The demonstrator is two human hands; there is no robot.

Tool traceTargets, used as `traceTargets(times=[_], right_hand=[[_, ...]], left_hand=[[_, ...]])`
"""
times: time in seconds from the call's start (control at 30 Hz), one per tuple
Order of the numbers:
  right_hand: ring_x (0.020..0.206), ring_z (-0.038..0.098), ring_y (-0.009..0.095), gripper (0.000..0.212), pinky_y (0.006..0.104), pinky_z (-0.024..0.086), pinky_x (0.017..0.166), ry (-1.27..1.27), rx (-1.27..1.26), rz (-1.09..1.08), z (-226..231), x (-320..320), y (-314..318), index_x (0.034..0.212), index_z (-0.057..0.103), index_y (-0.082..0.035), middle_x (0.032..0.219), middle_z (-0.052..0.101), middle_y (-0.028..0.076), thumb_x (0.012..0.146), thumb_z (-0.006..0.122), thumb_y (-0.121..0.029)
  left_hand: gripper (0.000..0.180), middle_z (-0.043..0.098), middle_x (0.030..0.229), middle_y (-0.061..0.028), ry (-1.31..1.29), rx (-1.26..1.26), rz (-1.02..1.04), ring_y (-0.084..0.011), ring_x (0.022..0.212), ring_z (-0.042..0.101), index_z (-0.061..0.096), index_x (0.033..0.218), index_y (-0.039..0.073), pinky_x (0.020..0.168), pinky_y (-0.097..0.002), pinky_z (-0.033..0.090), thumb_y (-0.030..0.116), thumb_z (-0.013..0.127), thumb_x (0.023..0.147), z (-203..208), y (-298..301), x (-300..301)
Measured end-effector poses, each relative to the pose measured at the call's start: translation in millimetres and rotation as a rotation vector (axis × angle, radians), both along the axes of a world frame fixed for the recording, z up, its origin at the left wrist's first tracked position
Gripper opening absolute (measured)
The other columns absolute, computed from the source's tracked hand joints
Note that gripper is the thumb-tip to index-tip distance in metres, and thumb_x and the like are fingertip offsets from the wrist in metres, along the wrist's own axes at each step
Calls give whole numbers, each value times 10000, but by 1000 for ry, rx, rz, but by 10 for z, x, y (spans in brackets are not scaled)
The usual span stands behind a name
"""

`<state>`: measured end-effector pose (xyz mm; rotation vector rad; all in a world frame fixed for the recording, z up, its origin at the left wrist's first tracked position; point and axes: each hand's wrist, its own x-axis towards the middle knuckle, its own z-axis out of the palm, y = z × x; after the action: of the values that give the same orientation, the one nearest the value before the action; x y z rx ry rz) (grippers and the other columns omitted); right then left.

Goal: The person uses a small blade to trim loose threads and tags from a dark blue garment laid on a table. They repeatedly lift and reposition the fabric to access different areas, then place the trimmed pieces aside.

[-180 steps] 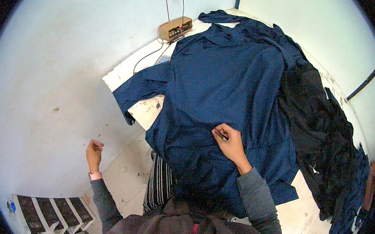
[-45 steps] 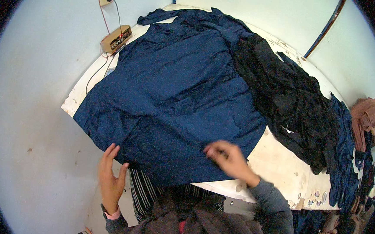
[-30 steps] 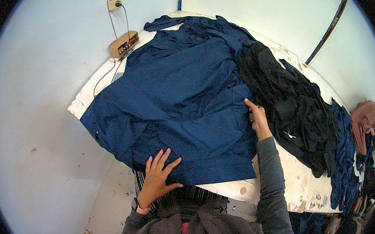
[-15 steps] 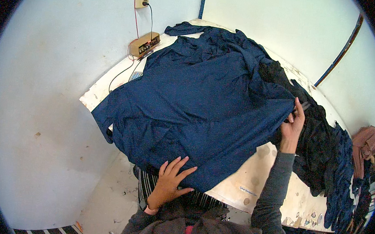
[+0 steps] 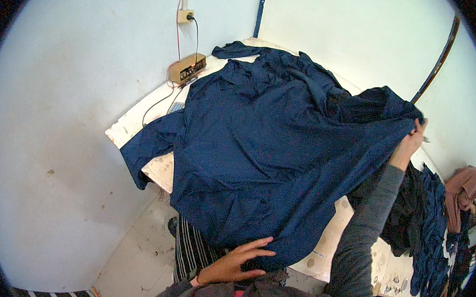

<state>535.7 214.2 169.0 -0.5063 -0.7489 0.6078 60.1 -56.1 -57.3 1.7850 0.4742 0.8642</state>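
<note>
A large navy-blue garment [image 5: 260, 144] lies spread over the table, wrinkled at its far part, with a sleeve hanging off the left edge. Up at the right, my right hand [image 5: 413, 140] pinches the garment's edge and holds it raised, so the cloth stretches taut toward it. Near my body, my left hand [image 5: 235, 263] rests at the garment's near hem, fingers stretched out and apart, gripping nothing. The near edge of the cloth hangs over the table's front.
On the pale, stained table [image 5: 325, 243], black cloth [image 5: 404, 221] and more navy cloth [image 5: 429, 233] are heaped at the right. A small tan electrical box [image 5: 188, 69] with wires stands at the back left, below a wall socket [image 5: 185, 17]. Walls border the left and back.
My right hand has pulled the garment's edge up and to the right, over the black cloth. My left hand has moved slightly right and nearer my body; the left sleeve has spread apart.
</note>
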Motion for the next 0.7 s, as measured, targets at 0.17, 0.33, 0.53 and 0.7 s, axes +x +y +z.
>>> traceTargets(times=[0.17, 0.33, 0.53, 0.7], right_hand=[[1090, 646, 255, 332, 357, 480, 985, -546, -353, 74, 61, -1099, -338, 1183, 666, -32, 1085, 701, 126, 864, 577, -15], [1142, 654, 278, 507, 365, 493, 1008, -1727, -516, 1165, -857, -1628, -888, 1232, 687, -39, 1245, 699, 148, 777, 483, 53], [936, 682, 181, 345, 346, 537, 827, -1579, -750, 964, -1340, -1285, -1249, 1192, 713, -79, 1108, 742, 98, 859, 761, -158], [931, 656, 126, 311, 293, 532, 832, -1493, -961, 717, -1146, -1083, -1552, 1180, 703, -41, 1075, 744, 72, 880, 741, -111]], left_hand=[[401, 496, 1472, -154, -67, -26, 284, -282, 1343, 488, 627, 1257, 50, 1102, -413, 410, 83, 744, 876, 177, 3, -239], [374, 504, 1400, -152, -479, -330, 604, -207, 1125, 617, 549, 1228, 41, 971, -347, 494, -5, 693, 886, 188, -12, -414], [379, 541, 1348, -100, -447, -463, 1006, -150, 1034, 606, 506, 1276, 51, 958, -298, 465, 25, 653, 928, 119, 120, -830], [356, 592, 1200, -49, -155, -311, 890, -121, 970, 582, 547, 1216, 65, 867, -281, 455, 52, 697, 894, 238, 191, -715]])
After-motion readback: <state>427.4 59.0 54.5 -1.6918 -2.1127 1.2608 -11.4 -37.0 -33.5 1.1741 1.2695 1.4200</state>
